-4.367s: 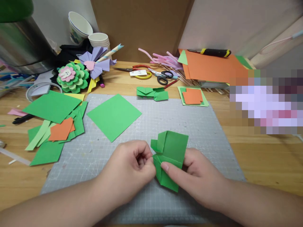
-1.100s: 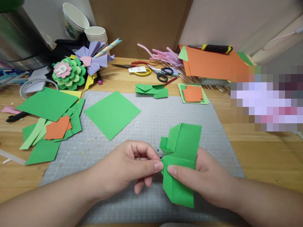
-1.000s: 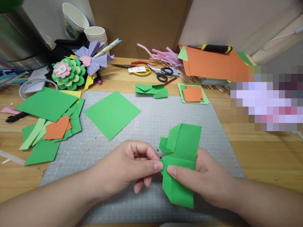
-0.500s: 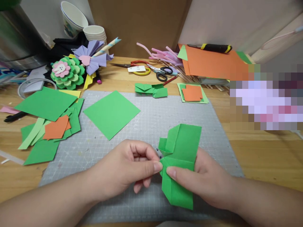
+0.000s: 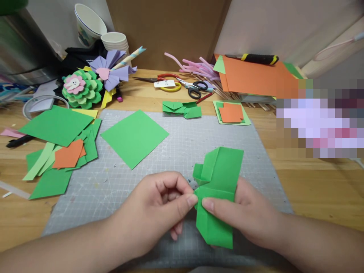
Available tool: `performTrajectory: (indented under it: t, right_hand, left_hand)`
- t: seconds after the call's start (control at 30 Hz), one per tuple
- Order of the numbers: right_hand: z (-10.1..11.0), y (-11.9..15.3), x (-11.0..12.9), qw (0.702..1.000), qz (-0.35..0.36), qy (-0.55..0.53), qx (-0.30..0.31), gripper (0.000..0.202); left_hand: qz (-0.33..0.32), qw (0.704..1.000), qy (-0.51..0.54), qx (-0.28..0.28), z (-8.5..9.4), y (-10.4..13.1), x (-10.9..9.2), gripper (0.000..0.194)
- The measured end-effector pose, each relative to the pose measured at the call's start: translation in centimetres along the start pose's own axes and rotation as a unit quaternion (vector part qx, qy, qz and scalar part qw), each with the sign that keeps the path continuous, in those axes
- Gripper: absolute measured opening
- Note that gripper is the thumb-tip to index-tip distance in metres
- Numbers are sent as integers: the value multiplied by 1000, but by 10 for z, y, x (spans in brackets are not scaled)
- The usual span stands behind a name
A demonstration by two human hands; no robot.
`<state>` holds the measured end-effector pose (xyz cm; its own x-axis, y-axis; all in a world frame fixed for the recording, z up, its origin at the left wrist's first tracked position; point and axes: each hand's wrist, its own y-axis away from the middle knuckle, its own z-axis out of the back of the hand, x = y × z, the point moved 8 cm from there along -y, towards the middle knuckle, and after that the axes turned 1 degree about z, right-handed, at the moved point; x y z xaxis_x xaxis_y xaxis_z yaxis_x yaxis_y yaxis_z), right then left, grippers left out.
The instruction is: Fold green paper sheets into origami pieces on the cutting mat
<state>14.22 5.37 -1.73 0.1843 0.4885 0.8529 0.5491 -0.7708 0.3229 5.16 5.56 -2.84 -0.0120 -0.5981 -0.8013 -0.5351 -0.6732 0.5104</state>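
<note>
A folded green paper piece [image 5: 222,182], creased and with angled corners, is held above the grey cutting mat [image 5: 113,212]. My right hand [image 5: 236,206] grips it from the right, thumb pressed on the front and fingers hidden behind. At its left edge, my left hand [image 5: 170,204] pinches a small part of the fold between thumb and index finger. Beyond the hands, a flat green paper square [image 5: 135,138] lies on the mat. Another folded green paper piece [image 5: 182,109] rests at the mat's far edge.
Green and orange paper scraps [image 5: 68,153] are heaped on the left. At the back are scissors [image 5: 196,87], pink straws [image 5: 197,66], a green paper flower [image 5: 82,91] and stacked cups [image 5: 113,41]. Orange sheets [image 5: 253,76] with a cutter [image 5: 260,58] sit back right; small paper squares [image 5: 231,113] lie nearer.
The held paper has shifted very slightly, its upper part tilting a little right. My left hand has rotated slightly, still pinching the left edge. The things around are unchanged.
</note>
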Motion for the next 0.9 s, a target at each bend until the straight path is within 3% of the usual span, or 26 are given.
performTrajectory:
  t: [0.3, 0.63, 0.9]
  right_hand:
    - [2, 0, -5, 1000, -28, -5, -6, 13]
    - [-3, 1, -14, 996, -64, -53, 35, 14]
    - [-3, 1, -15, 996, -63, -55, 37, 16]
  left_hand:
    - [-113, 983, -145, 24, -3, 1, -18, 28]
    - [-103, 985, -138, 25, -1, 0, -15, 28]
    - [-69, 995, -59, 40, -6, 0, -11, 27]
